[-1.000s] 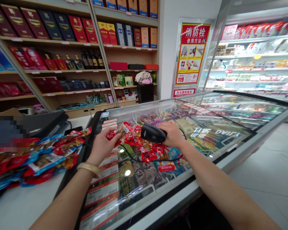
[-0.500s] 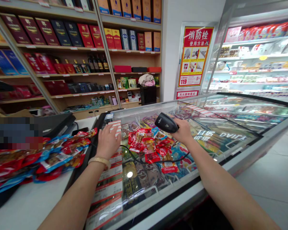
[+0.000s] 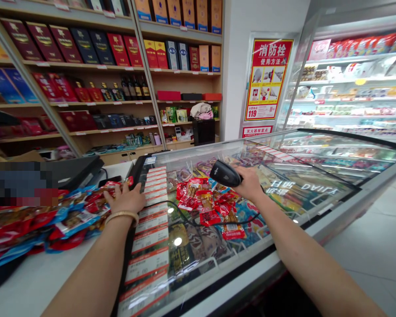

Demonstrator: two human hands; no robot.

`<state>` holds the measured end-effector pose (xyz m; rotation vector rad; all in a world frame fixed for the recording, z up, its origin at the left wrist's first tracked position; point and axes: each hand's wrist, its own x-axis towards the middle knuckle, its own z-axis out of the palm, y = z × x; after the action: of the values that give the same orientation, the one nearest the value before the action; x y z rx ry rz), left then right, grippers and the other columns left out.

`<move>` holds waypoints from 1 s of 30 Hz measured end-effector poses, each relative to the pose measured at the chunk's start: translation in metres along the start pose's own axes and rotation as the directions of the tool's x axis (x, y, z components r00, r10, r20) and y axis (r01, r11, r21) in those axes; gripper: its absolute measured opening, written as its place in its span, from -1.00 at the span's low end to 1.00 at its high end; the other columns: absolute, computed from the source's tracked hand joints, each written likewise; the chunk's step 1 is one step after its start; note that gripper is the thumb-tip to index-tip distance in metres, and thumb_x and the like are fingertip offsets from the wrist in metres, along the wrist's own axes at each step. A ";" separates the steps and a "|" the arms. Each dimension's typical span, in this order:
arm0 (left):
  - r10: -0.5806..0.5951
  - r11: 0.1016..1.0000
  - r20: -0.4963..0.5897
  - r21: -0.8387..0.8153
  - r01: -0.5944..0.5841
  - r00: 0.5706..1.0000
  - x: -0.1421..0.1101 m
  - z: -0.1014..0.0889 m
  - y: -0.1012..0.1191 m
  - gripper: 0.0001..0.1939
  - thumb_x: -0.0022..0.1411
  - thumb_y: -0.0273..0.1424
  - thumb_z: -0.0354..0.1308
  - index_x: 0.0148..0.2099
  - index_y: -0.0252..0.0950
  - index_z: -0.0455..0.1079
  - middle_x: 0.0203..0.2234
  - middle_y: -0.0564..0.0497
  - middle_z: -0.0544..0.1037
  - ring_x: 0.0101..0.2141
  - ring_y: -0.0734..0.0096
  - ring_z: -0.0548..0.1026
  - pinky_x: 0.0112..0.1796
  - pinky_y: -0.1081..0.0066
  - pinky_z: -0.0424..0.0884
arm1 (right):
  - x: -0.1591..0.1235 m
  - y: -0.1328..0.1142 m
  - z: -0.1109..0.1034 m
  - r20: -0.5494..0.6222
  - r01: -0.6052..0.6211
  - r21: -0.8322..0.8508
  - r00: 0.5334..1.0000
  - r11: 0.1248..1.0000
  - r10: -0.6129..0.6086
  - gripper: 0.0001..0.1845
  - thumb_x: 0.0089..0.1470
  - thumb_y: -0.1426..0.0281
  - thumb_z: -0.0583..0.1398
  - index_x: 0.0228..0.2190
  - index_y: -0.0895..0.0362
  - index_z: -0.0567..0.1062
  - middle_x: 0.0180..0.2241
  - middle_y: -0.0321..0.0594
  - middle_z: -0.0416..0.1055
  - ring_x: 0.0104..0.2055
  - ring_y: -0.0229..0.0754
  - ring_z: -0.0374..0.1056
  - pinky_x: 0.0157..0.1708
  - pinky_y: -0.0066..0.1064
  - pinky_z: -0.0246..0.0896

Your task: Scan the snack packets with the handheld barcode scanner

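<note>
My right hand (image 3: 249, 182) is wrapped round the handle of a black barcode scanner (image 3: 225, 173), held above the glass-topped freezer (image 3: 201, 268). Beneath the scanner, several red snack packets (image 3: 206, 204) lie on the glass lid. My left hand (image 3: 126, 199), with a bracelet on the wrist, is spread at the right end of a heap of red and blue snack packets (image 3: 75, 218) on the white counter. Its fingertips reach over the nearest packets; whether they press on them I cannot tell.
A black cable (image 3: 185, 219) crosses the lid among the packets. Price labels (image 3: 148, 253) run along the freezer's left side. Shelves of boxed bottles (image 3: 95, 46) stand behind, a red fire-hydrant poster (image 3: 267, 79) hangs on the wall, and a lit display fridge (image 3: 356, 83) is at the right.
My left hand has moved left from over the freezer's edge to the packet heap, its fingers spreading. My right hand and the scanner have shifted slightly left.
</note>
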<state>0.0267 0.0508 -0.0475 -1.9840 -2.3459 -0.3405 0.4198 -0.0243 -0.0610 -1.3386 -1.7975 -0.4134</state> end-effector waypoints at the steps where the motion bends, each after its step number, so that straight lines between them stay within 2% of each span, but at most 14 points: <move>1: 0.000 1.000 -0.012 -0.015 0.000 1.000 -0.001 0.000 0.000 -0.37 0.16 -0.23 0.03 0.27 -0.25 0.38 0.39 -0.30 0.12 0.39 -0.33 -0.09 0.25 -0.39 -0.33 | 0.000 0.000 0.000 0.004 0.003 0.009 1.000 1.000 -0.003 -0.75 -0.09 0.33 0.28 -0.29 0.09 0.59 -0.26 -0.12 0.62 -0.23 -0.03 0.51 -0.21 -0.31 0.23; 4: -0.008 0.996 -0.060 -0.084 0.003 0.998 -0.002 0.000 -0.001 -0.40 0.16 -0.28 0.04 0.22 -0.38 0.40 0.33 -0.41 0.22 0.36 -0.36 0.00 0.25 -0.42 -0.29 | 0.000 -0.003 -0.001 0.015 0.012 0.022 1.000 1.000 -0.012 -0.78 -0.09 0.32 0.28 -0.31 0.08 0.58 -0.27 -0.13 0.61 -0.24 -0.05 0.51 -0.23 -0.34 0.23; 6: 0.007 0.992 -0.145 -0.127 -0.026 0.989 -0.003 -0.001 0.000 -0.44 0.18 -0.32 0.03 0.20 -0.41 0.39 0.26 -0.45 0.32 0.33 -0.34 0.10 0.23 -0.44 -0.26 | 0.000 -0.004 -0.001 0.012 0.014 0.011 1.000 1.000 -0.014 -0.79 -0.09 0.30 0.29 -0.34 0.08 0.58 -0.30 -0.13 0.61 -0.27 -0.05 0.50 -0.25 -0.33 0.21; 8: 0.054 0.978 -0.263 -0.179 -0.104 0.963 -0.004 -0.004 0.002 -0.49 0.21 -0.33 0.05 0.17 -0.40 0.40 0.19 -0.44 0.40 0.28 -0.31 0.22 0.24 -0.44 -0.18 | 0.001 -0.006 -0.001 0.002 0.016 0.002 1.000 1.000 -0.016 -0.80 -0.08 0.27 0.29 -0.36 0.09 0.58 -0.34 -0.13 0.60 -0.30 -0.04 0.49 -0.28 -0.32 0.20; 11: 0.073 0.900 -0.453 -0.355 -0.254 0.889 -0.007 -0.012 0.008 -0.53 0.19 -0.28 0.14 0.12 -0.34 0.43 0.10 -0.34 0.48 0.14 -0.16 0.43 0.23 -0.22 0.17 | 0.001 -0.008 -0.001 -0.023 0.014 0.010 1.000 1.000 -0.013 -0.79 -0.08 0.24 0.30 -0.38 0.09 0.57 -0.35 -0.13 0.59 -0.30 -0.03 0.49 -0.28 -0.31 0.19; 14: -0.049 0.725 -0.574 -0.584 -0.367 0.817 -0.014 -0.017 0.016 -0.52 0.11 -0.21 0.26 0.06 -0.29 0.45 0.07 -0.23 0.49 -0.11 0.08 0.60 0.03 0.08 0.51 | 0.001 -0.009 -0.002 -0.036 0.019 0.044 0.999 0.999 -0.018 -0.80 -0.07 0.26 0.30 -0.37 0.08 0.57 -0.34 -0.14 0.59 -0.26 -0.04 0.49 -0.26 -0.32 0.18; 16: -0.121 0.606 -0.581 -0.686 -0.403 0.805 -0.019 -0.019 0.023 -0.50 0.05 -0.18 0.32 0.02 -0.28 0.44 0.07 -0.20 0.47 -0.23 0.19 0.62 -0.10 0.16 0.59 | 0.002 -0.010 -0.002 -0.040 0.037 0.065 0.999 0.997 -0.034 -0.81 -0.08 0.28 0.30 -0.36 0.08 0.57 -0.35 -0.15 0.58 -0.26 -0.04 0.48 -0.27 -0.33 0.17; 18: -0.169 0.517 -0.572 -0.745 -0.422 0.803 -0.024 -0.019 0.030 -0.46 -0.02 -0.21 0.37 0.00 -0.28 0.39 0.05 -0.21 0.47 -0.26 0.22 0.62 -0.18 0.20 0.61 | 0.002 -0.011 -0.002 -0.043 0.057 0.086 0.998 0.995 -0.054 -0.81 -0.08 0.27 0.30 -0.36 0.08 0.56 -0.38 -0.15 0.57 -0.27 -0.05 0.47 -0.29 -0.33 0.14; 22: -0.147 0.389 -0.568 -0.786 -0.481 0.810 -0.032 -0.015 0.043 -0.28 -0.12 -0.37 0.43 0.07 -0.24 0.20 -0.05 -0.18 0.51 -0.21 0.22 0.62 -0.27 0.28 0.62 | 0.002 -0.018 -0.001 -0.028 0.102 0.153 0.995 0.983 -0.099 -0.72 -0.08 0.15 0.35 -0.40 0.09 0.54 -0.48 -0.21 0.49 -0.37 -0.10 0.39 -0.31 -0.34 0.10; 25: -0.042 0.392 -0.572 -0.763 -0.513 0.819 -0.036 -0.011 0.049 -0.23 -0.09 -0.42 0.41 0.13 -0.22 0.11 -0.14 -0.12 0.55 -0.20 0.23 0.62 -0.23 0.27 0.61 | 0.001 -0.025 -0.001 -0.004 0.146 0.216 0.989 0.965 -0.148 -0.72 -0.06 0.14 0.34 -0.42 0.09 0.51 -0.49 -0.24 0.47 -0.39 -0.14 0.36 -0.30 -0.34 0.08; 30: 0.131 0.495 -0.579 -0.665 -0.560 0.804 -0.041 -0.002 0.052 -0.32 -0.01 -0.35 0.38 0.11 -0.24 0.15 -0.18 -0.08 0.58 -0.33 0.32 0.62 -0.30 0.34 0.60 | 0.002 -0.036 -0.004 0.062 0.190 0.258 0.975 0.947 -0.213 -0.82 -0.04 0.26 0.27 -0.39 0.10 0.52 -0.47 -0.24 0.47 -0.40 -0.16 0.35 -0.30 -0.34 0.04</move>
<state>0.0848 0.0183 -0.0456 -2.2320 -1.4563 -1.9238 0.3889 -0.0396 -0.0496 -1.0155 -1.9963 -0.2264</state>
